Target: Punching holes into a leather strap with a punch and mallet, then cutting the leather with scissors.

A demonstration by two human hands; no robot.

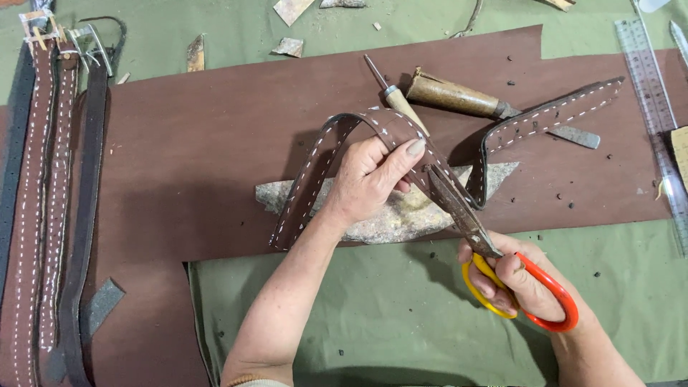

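The left hand [369, 183] is pinching a looped brown stitched belt [401, 132] near the centre of the view, its grip closed on the strap with the thumb pressing along the top edge. The right hand [527, 283], at five o'clock from it, is closed through the orange and yellow handles of the scissors [487, 251], whose blades are running up along the strap's edge toward eleven o'clock; how far the blades are parted I cannot tell.

The blades are lying very close to the white stitch line, so a slight wander inward is likely to cut the thread or nick the strap. The left thumb and fingertips are sitting just ahead of the blade tips, so a quick closing stroke could catch skin. The loop is standing off the brown leather sheet [215, 150] and the stone slab [401, 215] on the counter, held only by that pinch, so it could twist and skew the cut. The awl [398, 97] and wooden-handled tool [459, 97] at twelve o'clock are lying under the belt's far run and could snag it.
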